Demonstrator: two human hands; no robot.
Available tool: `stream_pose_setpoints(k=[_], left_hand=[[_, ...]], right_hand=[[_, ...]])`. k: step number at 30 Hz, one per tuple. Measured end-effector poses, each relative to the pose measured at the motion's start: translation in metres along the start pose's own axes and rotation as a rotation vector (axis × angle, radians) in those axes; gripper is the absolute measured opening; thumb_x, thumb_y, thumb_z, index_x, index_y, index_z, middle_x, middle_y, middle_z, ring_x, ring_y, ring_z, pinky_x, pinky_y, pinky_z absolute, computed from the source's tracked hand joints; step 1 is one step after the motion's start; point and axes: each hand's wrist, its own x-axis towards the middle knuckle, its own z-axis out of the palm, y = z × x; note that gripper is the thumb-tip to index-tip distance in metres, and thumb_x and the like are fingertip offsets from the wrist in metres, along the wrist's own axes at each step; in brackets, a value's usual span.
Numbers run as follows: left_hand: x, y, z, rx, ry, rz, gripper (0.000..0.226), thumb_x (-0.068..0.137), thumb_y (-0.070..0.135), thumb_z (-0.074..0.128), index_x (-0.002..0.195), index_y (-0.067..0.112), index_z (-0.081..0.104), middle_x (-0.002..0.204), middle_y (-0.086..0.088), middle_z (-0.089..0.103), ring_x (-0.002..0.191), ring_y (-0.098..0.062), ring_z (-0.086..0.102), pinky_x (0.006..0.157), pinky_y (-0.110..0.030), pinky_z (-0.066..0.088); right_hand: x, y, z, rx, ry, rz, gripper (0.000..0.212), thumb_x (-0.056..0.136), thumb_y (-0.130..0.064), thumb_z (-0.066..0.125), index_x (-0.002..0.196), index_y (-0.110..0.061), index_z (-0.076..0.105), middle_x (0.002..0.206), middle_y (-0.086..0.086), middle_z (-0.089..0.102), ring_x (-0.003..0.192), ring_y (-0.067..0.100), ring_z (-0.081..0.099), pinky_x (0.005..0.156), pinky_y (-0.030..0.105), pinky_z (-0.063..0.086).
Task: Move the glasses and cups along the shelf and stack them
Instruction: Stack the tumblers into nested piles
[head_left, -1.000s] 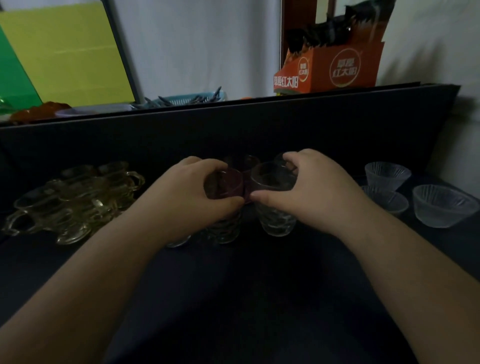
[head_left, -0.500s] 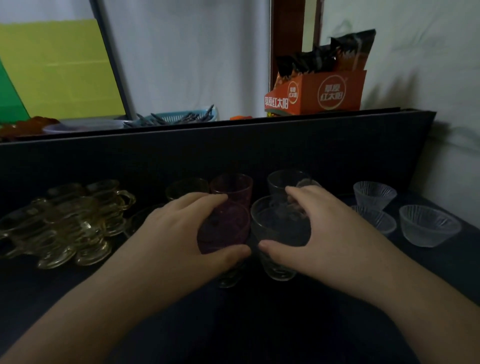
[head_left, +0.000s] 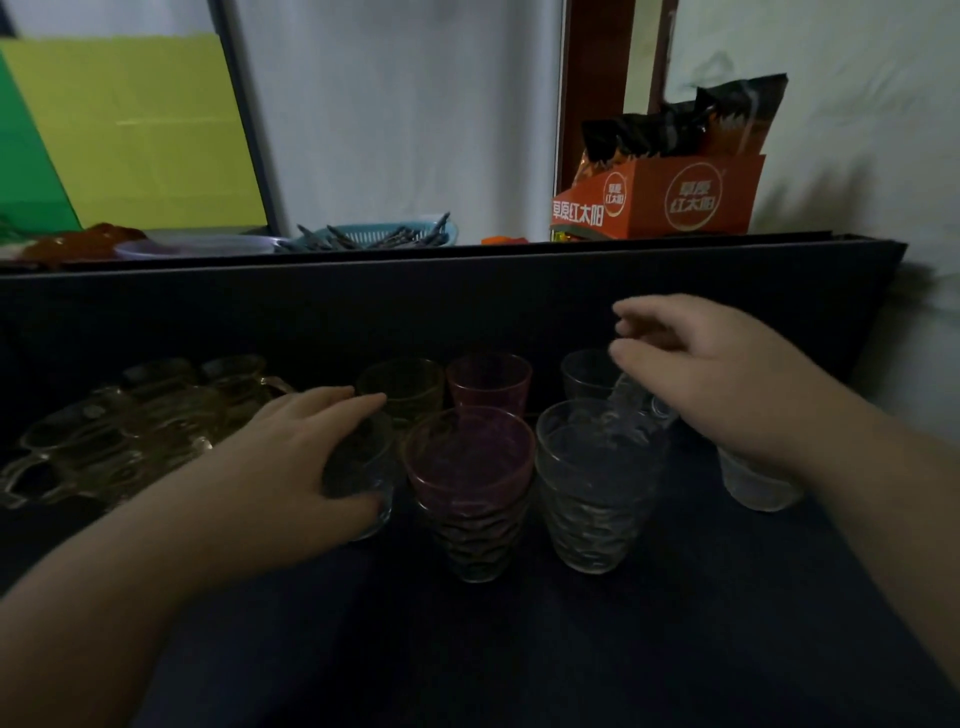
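Observation:
Two stacks stand mid-shelf: a purple glass (head_left: 467, 457) nested in a patterned clear one, and a clear glass stack (head_left: 592, 483) beside it. Behind them stand a yellowish glass (head_left: 402, 384), a pink glass (head_left: 488, 382) and a clear glass (head_left: 584, 374). My left hand (head_left: 301, 457) grips a small dark-looking glass (head_left: 366, 467) left of the purple stack, fingers over its rim and thumb at its base. My right hand (head_left: 717, 379) hovers, blurred, above and right of the clear stack, fingers apart. A blurred clear glass (head_left: 644, 410) shows under its palm.
Several amber handled cups (head_left: 145, 415) crowd the left of the dark shelf (head_left: 571, 649). A clear glass vessel (head_left: 753, 480) sits half hidden under my right wrist. A dark back panel (head_left: 467, 301) rises behind; beyond it lie an orange box (head_left: 675, 200) and a blue basket (head_left: 374, 236).
Both hands have let go of the purple and clear stacks. My left hand moved left onto the small glass. My right hand lifted up and to the right.

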Motion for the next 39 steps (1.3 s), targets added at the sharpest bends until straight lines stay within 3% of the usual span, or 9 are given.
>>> stream_pose_setpoints(k=[5,11,16,20,27,34,39], left_hand=[[0.010,-0.009,0.018,0.032,0.093,0.022,0.105,0.054,0.084,0.036,0.149,0.042,0.021,0.156,0.007,0.024,0.142,-0.017,0.025,0.114,-0.037,0.027],[0.011,-0.010,0.025,-0.053,0.199,0.012,0.104,0.054,0.081,0.042,0.147,0.035,0.034,0.148,0.009,0.037,0.132,-0.012,0.038,0.108,-0.037,0.038],[0.010,-0.013,0.029,-0.146,0.244,-0.003,0.107,0.052,0.082,0.052,0.146,0.035,0.035,0.145,0.012,0.037,0.130,-0.009,0.039,0.108,-0.034,0.037],[0.008,-0.013,0.031,-0.173,0.225,0.005,0.107,0.054,0.079,0.055,0.148,0.037,0.029,0.147,0.015,0.031,0.132,-0.006,0.034,0.109,-0.030,0.034],[0.012,-0.014,0.035,-0.189,0.233,0.014,0.107,0.054,0.079,0.054,0.149,0.037,0.027,0.147,0.017,0.029,0.132,-0.004,0.034,0.108,-0.031,0.036],[0.016,-0.011,0.037,-0.207,0.263,0.048,0.109,0.051,0.082,0.050,0.147,0.033,0.035,0.143,0.016,0.035,0.123,-0.003,0.043,0.104,-0.028,0.040],[0.016,-0.011,0.037,-0.216,0.270,0.046,0.110,0.050,0.083,0.051,0.146,0.031,0.038,0.142,0.016,0.037,0.122,-0.004,0.044,0.103,-0.030,0.041]], right_hand=[[0.042,-0.024,0.013,-0.242,-0.149,-0.074,0.064,0.090,-0.050,0.061,0.146,-0.023,0.047,0.135,-0.006,0.057,0.115,0.008,0.055,0.090,0.025,0.044],[0.074,-0.031,0.034,-0.340,-0.290,-0.055,0.073,0.084,-0.052,0.070,0.147,-0.023,0.045,0.139,-0.003,0.056,0.121,0.013,0.056,0.097,0.029,0.046],[0.089,-0.034,0.048,-0.467,-0.414,-0.018,0.089,0.076,-0.058,0.076,0.149,-0.022,0.041,0.144,0.000,0.053,0.124,0.018,0.055,0.096,0.030,0.047],[0.091,-0.034,0.049,-0.552,-0.448,-0.049,0.098,0.071,-0.062,0.077,0.151,-0.020,0.039,0.147,0.001,0.050,0.128,0.020,0.053,0.103,0.035,0.046],[0.083,-0.011,0.013,-0.691,-0.452,-0.046,0.102,0.068,-0.064,0.077,0.152,-0.024,0.035,0.150,0.000,0.043,0.132,0.019,0.047,0.105,0.032,0.043],[0.085,0.011,0.022,-0.763,-0.559,0.028,0.110,0.065,-0.070,0.076,0.155,-0.030,0.027,0.149,0.002,0.038,0.130,0.025,0.046,0.104,0.039,0.045],[0.084,0.017,0.025,-0.762,-0.532,0.038,0.104,0.069,-0.065,0.077,0.154,-0.030,0.029,0.150,0.001,0.036,0.131,0.024,0.046,0.104,0.038,0.045]])
